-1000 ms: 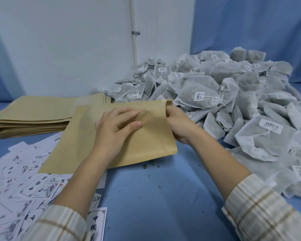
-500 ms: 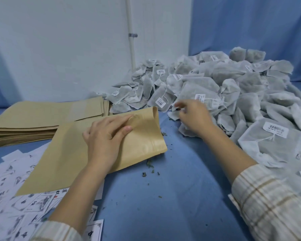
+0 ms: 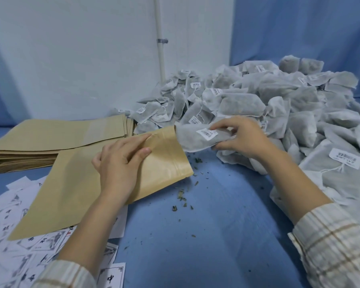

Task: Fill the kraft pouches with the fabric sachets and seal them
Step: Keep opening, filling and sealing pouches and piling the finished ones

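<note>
Light: soft, even, cool blue cast; no glare.
Shadows: faint, diffuse.
Focus: centre fairly sharp, slightly soft overall.
Edges: wide-angle bowing, corners stretched, smeared.

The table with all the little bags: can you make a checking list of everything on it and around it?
Surface: blue cloth, dotted with herb crumbs.
Job's things: kraft pouch lying flat; sachet at its mouth; sachet heap; spare pouch stack.
Clutter: printed labels scattered near the left edge.
Grippers: left hand presses the pouch; right hand holds the sachet.
Cables: nothing seen.
Surroundings: white wall, white pipe, blue curtain.
</note>
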Action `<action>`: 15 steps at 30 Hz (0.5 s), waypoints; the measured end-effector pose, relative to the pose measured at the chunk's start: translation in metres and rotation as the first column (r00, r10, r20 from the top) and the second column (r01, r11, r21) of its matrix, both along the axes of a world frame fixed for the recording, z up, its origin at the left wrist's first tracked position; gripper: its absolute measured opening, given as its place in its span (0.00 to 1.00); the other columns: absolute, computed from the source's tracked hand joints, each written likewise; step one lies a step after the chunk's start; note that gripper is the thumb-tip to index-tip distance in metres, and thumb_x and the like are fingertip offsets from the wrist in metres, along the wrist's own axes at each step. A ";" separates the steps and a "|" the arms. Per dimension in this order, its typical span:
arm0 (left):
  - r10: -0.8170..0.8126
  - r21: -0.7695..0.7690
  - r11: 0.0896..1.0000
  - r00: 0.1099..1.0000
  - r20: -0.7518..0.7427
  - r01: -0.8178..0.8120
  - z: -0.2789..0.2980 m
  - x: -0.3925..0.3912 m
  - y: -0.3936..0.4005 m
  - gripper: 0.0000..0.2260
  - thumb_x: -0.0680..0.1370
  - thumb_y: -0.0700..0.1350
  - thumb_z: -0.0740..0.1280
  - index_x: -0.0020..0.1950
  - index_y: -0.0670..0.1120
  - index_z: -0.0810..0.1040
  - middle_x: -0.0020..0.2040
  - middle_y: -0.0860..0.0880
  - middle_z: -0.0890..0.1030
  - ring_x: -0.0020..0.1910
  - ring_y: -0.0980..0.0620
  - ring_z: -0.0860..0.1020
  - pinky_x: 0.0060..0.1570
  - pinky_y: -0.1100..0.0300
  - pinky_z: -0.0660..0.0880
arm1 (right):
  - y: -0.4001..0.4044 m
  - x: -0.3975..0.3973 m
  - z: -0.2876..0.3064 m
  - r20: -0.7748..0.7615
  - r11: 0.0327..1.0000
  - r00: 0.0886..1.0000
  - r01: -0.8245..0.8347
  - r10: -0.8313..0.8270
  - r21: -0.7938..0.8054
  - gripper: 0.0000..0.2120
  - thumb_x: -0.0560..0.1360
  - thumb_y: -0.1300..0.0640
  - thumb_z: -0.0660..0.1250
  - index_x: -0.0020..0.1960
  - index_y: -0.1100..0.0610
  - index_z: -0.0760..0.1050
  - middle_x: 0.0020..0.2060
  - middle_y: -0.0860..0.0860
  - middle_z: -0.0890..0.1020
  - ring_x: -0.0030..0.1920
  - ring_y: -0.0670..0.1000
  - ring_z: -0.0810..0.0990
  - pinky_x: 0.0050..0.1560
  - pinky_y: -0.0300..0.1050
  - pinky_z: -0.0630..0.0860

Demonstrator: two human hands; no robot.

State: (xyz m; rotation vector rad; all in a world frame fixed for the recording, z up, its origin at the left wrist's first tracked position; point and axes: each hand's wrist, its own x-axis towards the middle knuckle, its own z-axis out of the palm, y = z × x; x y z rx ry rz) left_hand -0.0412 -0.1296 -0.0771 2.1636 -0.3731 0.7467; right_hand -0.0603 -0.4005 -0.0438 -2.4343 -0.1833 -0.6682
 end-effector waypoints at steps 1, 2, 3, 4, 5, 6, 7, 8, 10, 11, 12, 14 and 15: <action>0.007 -0.003 1.000 1.000 -0.002 -0.007 0.000 0.000 0.001 0.13 0.76 0.52 0.67 0.53 0.71 0.71 0.54 0.63 0.77 0.61 0.53 0.71 0.56 0.58 0.54 | 0.003 -0.002 0.005 -0.024 0.999 0.999 -0.032 0.032 -0.014 0.21 0.58 0.56 0.80 0.48 0.42 0.80 0.45 0.43 0.80 0.50 0.48 0.76 0.51 0.41 0.73; 0.013 -0.008 1.000 1.000 -0.005 -0.013 0.001 -0.001 0.001 0.13 0.76 0.52 0.67 0.53 0.71 0.71 0.53 0.64 0.76 0.61 0.53 0.71 0.57 0.58 0.54 | 0.007 -0.005 0.009 -0.046 0.998 0.997 -0.063 0.062 -0.024 0.21 0.59 0.56 0.80 0.47 0.39 0.80 0.46 0.45 0.81 0.50 0.47 0.77 0.52 0.42 0.74; 0.014 -0.015 1.000 1.000 -0.010 -0.014 0.002 -0.001 0.001 0.13 0.76 0.52 0.67 0.53 0.71 0.71 0.53 0.64 0.76 0.61 0.53 0.71 0.57 0.57 0.54 | 0.012 -0.006 0.011 -0.059 0.995 0.994 -0.089 0.087 -0.034 0.21 0.59 0.56 0.80 0.46 0.39 0.80 0.47 0.45 0.82 0.50 0.45 0.77 0.53 0.42 0.74; 0.005 -0.023 1.000 1.000 -0.015 -0.005 0.003 -0.002 0.001 0.13 0.76 0.52 0.67 0.52 0.71 0.71 0.53 0.64 0.76 0.60 0.53 0.71 0.59 0.56 0.54 | 0.017 -0.007 0.012 -0.068 0.992 0.991 -0.121 0.118 -0.028 0.20 0.59 0.56 0.80 0.47 0.40 0.80 0.49 0.44 0.82 0.51 0.43 0.77 0.53 0.39 0.74; -0.023 -0.031 0.999 1.000 -0.019 0.023 0.004 -0.004 0.000 0.13 0.76 0.51 0.67 0.53 0.70 0.72 0.53 0.63 0.77 0.60 0.53 0.71 0.61 0.55 0.55 | 0.027 -0.008 0.011 -0.073 0.989 0.987 -0.145 0.144 -0.012 0.19 0.60 0.57 0.80 0.48 0.43 0.82 0.50 0.43 0.81 0.51 0.41 0.76 0.53 0.34 0.73; -0.070 -0.037 0.997 0.997 -0.018 0.070 0.005 -0.006 -0.002 0.13 0.75 0.51 0.68 0.53 0.69 0.73 0.53 0.63 0.78 0.60 0.53 0.72 0.65 0.53 0.57 | 0.037 -0.007 0.009 -0.064 0.986 0.984 -0.169 0.168 -0.007 0.18 0.61 0.60 0.79 0.49 0.48 0.83 0.50 0.43 0.79 0.49 0.41 0.76 0.51 0.31 0.72; -0.124 -0.037 0.992 0.992 -0.014 0.124 0.006 -0.009 -0.005 0.13 0.75 0.50 0.69 0.53 0.68 0.75 0.54 0.62 0.78 0.60 0.53 0.72 0.67 0.49 0.59 | 0.048 -0.006 0.006 -0.050 0.985 0.984 -0.174 0.173 -0.011 0.15 0.63 0.63 0.77 0.49 0.54 0.83 0.49 0.46 0.76 0.47 0.44 0.74 0.48 0.32 0.72; -0.165 -0.030 0.986 0.986 -0.007 0.164 0.007 -0.012 -0.009 0.13 0.75 0.49 0.69 0.54 0.66 0.75 0.54 0.63 0.79 0.60 0.53 0.72 0.67 0.47 0.60 | 0.060 -0.004 0.001 -0.025 0.986 0.986 -0.167 0.166 -0.021 0.11 0.65 0.66 0.74 0.47 0.60 0.82 0.46 0.49 0.74 0.43 0.47 0.72 0.44 0.35 0.71; -0.183 -0.017 0.983 0.983 0.008 0.184 0.006 -0.018 -0.016 0.13 0.74 0.49 0.69 0.54 0.66 0.75 0.53 0.65 0.77 0.59 0.54 0.72 0.66 0.47 0.59 | 0.078 0.004 -0.009 -0.081 0.993 0.996 -0.046 0.038 -0.106 0.02 0.71 0.69 0.65 0.41 0.65 0.76 0.37 0.50 0.70 0.41 0.48 0.68 0.33 0.38 0.61; -0.182 -0.020 0.983 0.983 0.014 0.183 0.006 -0.020 -0.017 0.13 0.74 0.49 0.69 0.54 0.66 0.75 0.52 0.66 0.77 0.59 0.54 0.72 0.66 0.48 0.59 | 0.083 0.008 -0.012 -0.166 0.991 0.985 0.027 -0.048 -0.129 0.08 0.74 0.69 0.60 0.37 0.64 0.70 0.32 0.49 0.67 0.42 0.49 0.67 0.30 0.39 0.57; -0.179 -0.026 0.983 0.984 0.017 0.180 0.006 -0.020 -0.018 0.13 0.74 0.49 0.69 0.54 0.66 0.75 0.52 0.66 0.76 0.58 0.54 0.72 0.65 0.49 0.59 | 0.085 0.010 -0.017 -0.230 0.987 0.971 0.035 -0.072 -0.160 0.12 0.77 0.67 0.56 0.35 0.61 0.65 0.31 0.49 0.63 0.43 0.49 0.65 0.30 0.36 0.56; -0.168 -0.023 0.985 0.985 0.023 0.169 0.005 -0.019 -0.017 0.13 0.74 0.49 0.69 0.54 0.66 0.75 0.52 0.65 0.77 0.58 0.54 0.72 0.65 0.50 0.58 | 0.084 0.010 -0.027 -0.313 0.982 0.950 -0.061 0.001 -0.180 0.13 0.81 0.60 0.52 0.39 0.59 0.66 0.30 0.48 0.67 0.41 0.49 0.65 0.33 0.36 0.59; -0.166 -0.013 0.986 0.986 0.029 0.167 0.005 -0.018 -0.017 0.13 0.74 0.49 0.69 0.54 0.65 0.76 0.52 0.64 0.77 0.57 0.54 0.72 0.65 0.50 0.58 | 0.082 0.009 -0.029 -0.373 0.985 0.926 -0.118 0.063 -0.128 0.12 0.81 0.59 0.53 0.43 0.62 0.69 0.32 0.48 0.71 0.41 0.48 0.66 0.36 0.38 0.63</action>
